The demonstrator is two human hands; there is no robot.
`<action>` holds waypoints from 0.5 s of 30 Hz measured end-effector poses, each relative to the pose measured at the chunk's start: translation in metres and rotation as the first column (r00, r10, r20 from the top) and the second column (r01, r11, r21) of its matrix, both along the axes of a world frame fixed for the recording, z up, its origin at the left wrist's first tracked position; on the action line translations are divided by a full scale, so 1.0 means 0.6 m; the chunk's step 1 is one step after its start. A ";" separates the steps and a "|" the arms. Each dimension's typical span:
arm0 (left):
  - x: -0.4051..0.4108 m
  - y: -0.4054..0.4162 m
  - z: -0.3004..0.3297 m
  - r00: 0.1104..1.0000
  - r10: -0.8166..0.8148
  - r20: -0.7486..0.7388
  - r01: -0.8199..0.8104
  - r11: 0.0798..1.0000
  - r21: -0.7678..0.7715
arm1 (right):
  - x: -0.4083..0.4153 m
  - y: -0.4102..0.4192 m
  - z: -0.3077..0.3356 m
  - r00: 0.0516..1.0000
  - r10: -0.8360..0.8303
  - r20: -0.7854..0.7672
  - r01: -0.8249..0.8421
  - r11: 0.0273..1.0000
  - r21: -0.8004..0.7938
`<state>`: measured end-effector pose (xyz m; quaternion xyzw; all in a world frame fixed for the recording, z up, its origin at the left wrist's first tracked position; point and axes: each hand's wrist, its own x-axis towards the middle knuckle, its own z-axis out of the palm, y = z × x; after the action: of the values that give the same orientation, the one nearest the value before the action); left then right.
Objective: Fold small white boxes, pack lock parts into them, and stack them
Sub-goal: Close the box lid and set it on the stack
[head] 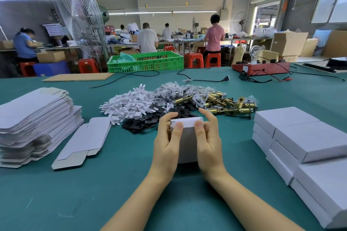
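At centre frame we hold the small white box in both hands, left hand and right hand curled around its sides, thumbs pressing the end flap. It looks light, thin card, easily creased; we'd grip near the folded edges.

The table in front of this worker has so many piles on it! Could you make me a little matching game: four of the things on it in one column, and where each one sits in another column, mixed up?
Things:
1. stack of flat box blanks
2. stacked closed boxes
3. brass latches
4. small white box

Places:
A. held between both hands, the left hand and the right hand
B. far left of the green table
C. right edge of the table
D. beyond the hands, right part of the parts heap

Pairs: 1-B, 2-C, 3-D, 4-A
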<state>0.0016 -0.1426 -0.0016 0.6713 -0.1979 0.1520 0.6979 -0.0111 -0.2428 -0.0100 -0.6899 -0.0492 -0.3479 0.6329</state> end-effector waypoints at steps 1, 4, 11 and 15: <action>0.000 -0.001 0.000 1.000 0.007 -0.006 -0.007 1.000 -0.005 | 0.000 0.000 0.001 1.000 -0.006 0.003 0.006 1.000 -0.004; -0.001 -0.003 0.002 1.000 0.004 0.000 -0.004 1.000 -0.005 | -0.001 0.000 0.002 0.999 -0.024 0.023 0.025 0.999 -0.024; -0.001 -0.005 0.005 0.998 0.030 0.046 -0.030 1.000 -0.003 | -0.006 0.006 0.008 0.997 -0.064 0.045 0.066 0.997 -0.044; -0.003 -0.006 0.006 0.998 0.019 0.053 -0.018 1.000 -0.018 | -0.005 0.006 0.011 0.996 -0.072 0.046 0.073 0.997 -0.022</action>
<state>-0.0001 -0.1462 0.0019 0.6628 -0.2088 0.1777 0.6968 -0.0141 -0.2390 -0.0035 -0.6907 -0.0423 -0.3856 0.6103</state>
